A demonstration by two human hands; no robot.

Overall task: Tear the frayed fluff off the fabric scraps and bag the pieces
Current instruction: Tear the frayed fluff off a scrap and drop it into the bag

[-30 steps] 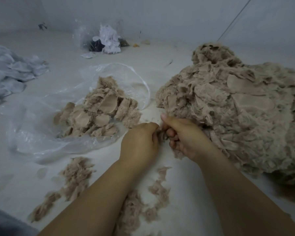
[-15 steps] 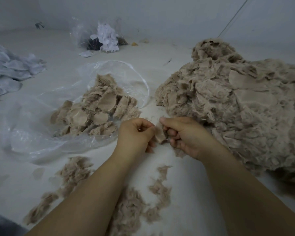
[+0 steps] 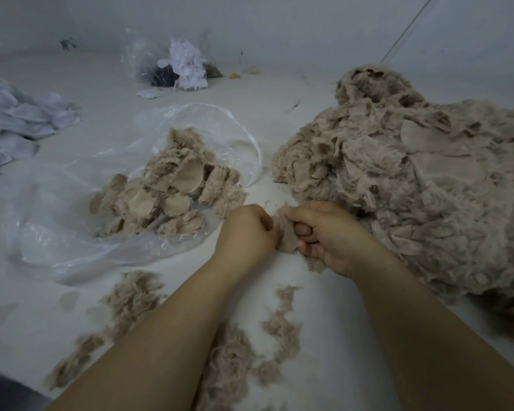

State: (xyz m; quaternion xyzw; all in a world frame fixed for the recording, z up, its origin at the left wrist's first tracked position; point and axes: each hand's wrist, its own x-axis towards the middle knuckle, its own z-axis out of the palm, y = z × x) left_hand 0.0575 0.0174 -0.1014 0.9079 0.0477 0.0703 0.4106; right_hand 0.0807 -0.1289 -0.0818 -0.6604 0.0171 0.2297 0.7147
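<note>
- Both of my hands pinch one beige fabric scrap (image 3: 288,235) between them: my left hand (image 3: 245,232) curls round its left edge, and my right hand (image 3: 324,232) grips its right side with the fingers folded in.
- That scrap is a small, soft, rounded piece, smooth on the face turned to me, with fuzzy fibres showing at its lower edge below my right hand.
- It hangs just above the white floor (image 3: 324,336), between the clear plastic bag (image 3: 57,232) and the big pile of scraps (image 3: 413,188).
- Inside the open bag lies a heap of bagged pieces (image 3: 172,194), flat rounded beige shapes, some with furry backs.
- Torn fluff (image 3: 279,330) lies in loose beige tufts on the floor beneath my forearms.
- Pale grey fabric (image 3: 18,120) is heaped at far left; a second bag of white scraps (image 3: 187,66) sits by the wall.
</note>
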